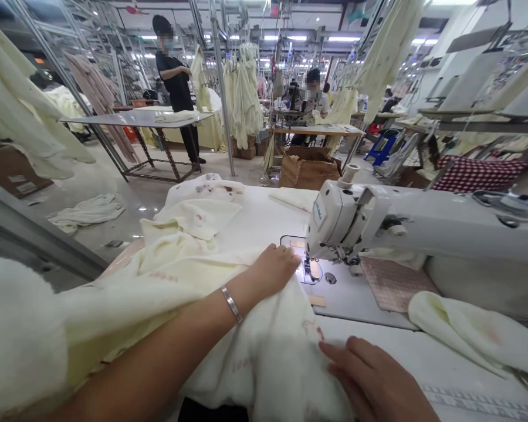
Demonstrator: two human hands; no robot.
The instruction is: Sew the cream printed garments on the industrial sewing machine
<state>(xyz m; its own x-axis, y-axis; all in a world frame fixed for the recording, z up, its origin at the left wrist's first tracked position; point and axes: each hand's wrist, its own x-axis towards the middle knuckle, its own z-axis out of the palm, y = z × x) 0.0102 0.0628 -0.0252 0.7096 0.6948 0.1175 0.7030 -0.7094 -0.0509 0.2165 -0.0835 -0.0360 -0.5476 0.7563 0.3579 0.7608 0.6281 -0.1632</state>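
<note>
The pale printed cloth (264, 337), judged soft, light and limp, lay draped over the table (257, 214) beside the sewing machine (422, 228), best held by its edge, which the left hand (275, 268) grasped; whether the right hand (372, 375) gripped it could not be told.

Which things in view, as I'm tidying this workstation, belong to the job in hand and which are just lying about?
In the job:
cream printed cloth, under the left hand, with the right hand near its edge
sewing machine beside it

Apparently just lying about:
cloth heap on the floor
cardboard box beyond the machine
blue stool further back
</note>
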